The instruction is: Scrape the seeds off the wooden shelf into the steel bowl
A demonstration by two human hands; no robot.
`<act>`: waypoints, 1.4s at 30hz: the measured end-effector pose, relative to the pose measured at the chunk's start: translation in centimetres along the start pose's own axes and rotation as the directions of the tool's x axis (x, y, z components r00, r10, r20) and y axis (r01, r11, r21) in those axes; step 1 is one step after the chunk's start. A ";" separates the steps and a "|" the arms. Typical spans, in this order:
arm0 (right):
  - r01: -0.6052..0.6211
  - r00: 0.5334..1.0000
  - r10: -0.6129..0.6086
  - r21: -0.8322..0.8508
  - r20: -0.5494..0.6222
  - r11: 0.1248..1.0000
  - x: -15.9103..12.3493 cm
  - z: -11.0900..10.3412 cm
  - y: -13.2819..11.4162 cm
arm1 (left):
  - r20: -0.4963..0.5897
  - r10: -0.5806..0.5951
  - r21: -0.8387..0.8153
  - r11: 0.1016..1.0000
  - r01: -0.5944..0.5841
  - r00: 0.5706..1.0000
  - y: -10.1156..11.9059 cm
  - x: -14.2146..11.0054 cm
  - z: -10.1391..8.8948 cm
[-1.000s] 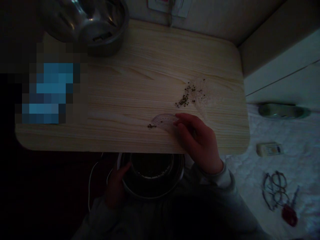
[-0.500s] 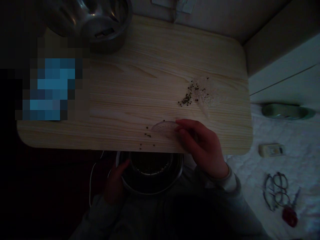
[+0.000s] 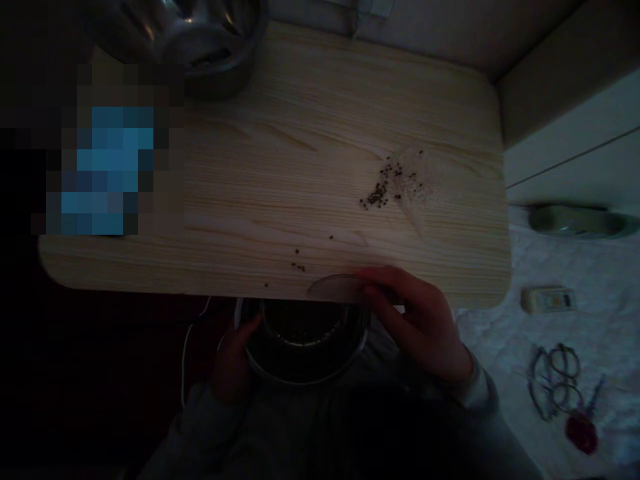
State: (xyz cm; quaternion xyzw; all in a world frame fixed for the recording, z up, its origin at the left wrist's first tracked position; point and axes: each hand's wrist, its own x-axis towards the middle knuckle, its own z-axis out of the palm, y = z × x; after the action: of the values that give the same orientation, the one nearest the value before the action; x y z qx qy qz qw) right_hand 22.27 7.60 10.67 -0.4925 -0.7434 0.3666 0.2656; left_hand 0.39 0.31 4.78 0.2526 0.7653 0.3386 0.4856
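My right hand pinches a clear, half-round plastic protractor at the table's front edge. Just below that edge, a round metal basin sits at my lap, its inside dark. My left hand grips the basin's left rim. Several small dark beans lie scattered left of the protractor. Farther back is a pile of dark green beans, beside pale grains that look like rice. The basin's contents are too dark to make out clearly.
A large steel bowl stands at the back left of the wooden table. A blurred-out blue object lies on its left. On the white quilt at right are a green object, a small pale box and a cord.
My right hand has drawn the protractor toward me to the table's front edge. Some beans near the edge have gone from view. My left hand stays on the basin.
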 end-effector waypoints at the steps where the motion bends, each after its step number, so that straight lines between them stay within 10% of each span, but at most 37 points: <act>1: 0.022 0.999 -0.022 -0.012 0.029 1.000 -0.1 0.0 -0.1 | -0.006 0.019 0.007 1.000 -0.019 1.000 -0.3 0.0 -0.1; 19: -0.067 0.985 0.052 -0.088 -0.162 0.994 -0.7 1.6 0.2 | -0.054 0.051 -0.011 0.999 -0.052 0.997 -3.5 0.8 -1.0; 25: -0.139 0.947 0.117 -0.055 -0.300 0.989 -0.9 1.4 0.4 | -0.031 0.060 -0.008 0.998 -0.061 0.998 -1.5 0.6 -0.6; 42: -0.107 0.976 0.104 -0.003 -0.190 0.994 -0.2 2.2 -0.1 | -0.063 0.053 0.036 0.998 -0.051 0.997 -1.8 0.6 -0.7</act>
State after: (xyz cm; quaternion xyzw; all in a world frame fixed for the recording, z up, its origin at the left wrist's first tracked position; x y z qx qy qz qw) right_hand 20.60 6.71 9.46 -0.5656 -0.6899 0.3266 0.3121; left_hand -0.55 -0.63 3.24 0.2695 0.7793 0.3459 0.4476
